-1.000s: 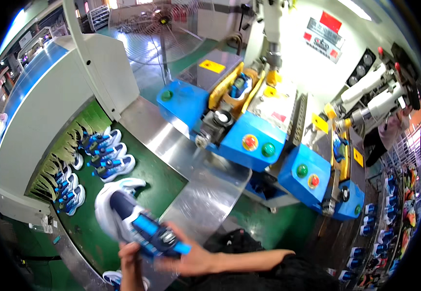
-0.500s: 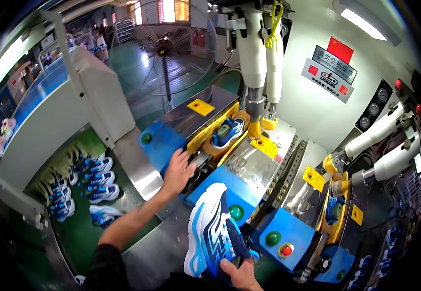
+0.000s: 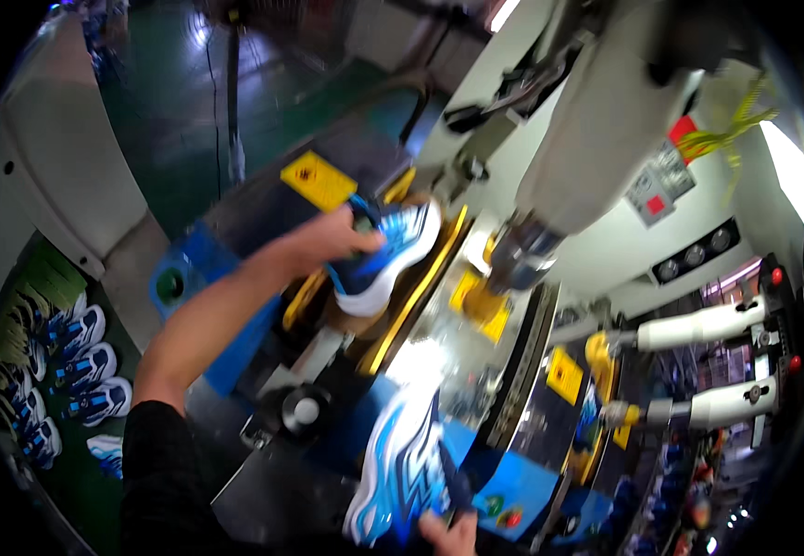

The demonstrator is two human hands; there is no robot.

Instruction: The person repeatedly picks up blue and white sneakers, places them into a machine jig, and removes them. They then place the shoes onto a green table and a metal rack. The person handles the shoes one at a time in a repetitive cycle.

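A bulky press fills most of the view, its thick white cylinder (image 3: 596,120) round and smooth, slanting down to a dull metal collar above boxy, glossy blue housings (image 3: 518,486). At the left stands a pale, smooth-sided tunnel casing (image 3: 69,130), its mouth hung with a ragged green fringe (image 3: 18,352); inside and in front of it, sports shoes (image 3: 96,403) with white soles and blue uppers sit in rows on a dark green bed. The press has a long cradle with yellow side walls (image 3: 420,301), and at it is the near shoe (image 3: 393,255), navy and bright blue over a chunky white sole (motion blur hides whether it is fully seated). A narrower cradle farther right holds another blue shoe (image 3: 590,412). At the lower middle, the second shoe (image 3: 397,463) is tilted up on end, its white sole sculpted and its upper streaked blue. Of the hands, the left hand (image 3: 332,236) is closed around the near shoe's collar, while the right hand (image 3: 453,536), partly cut off by the lower edge, grips the second shoe near its opening. Smallest is a domed green button (image 3: 170,285) on the left blue housing.
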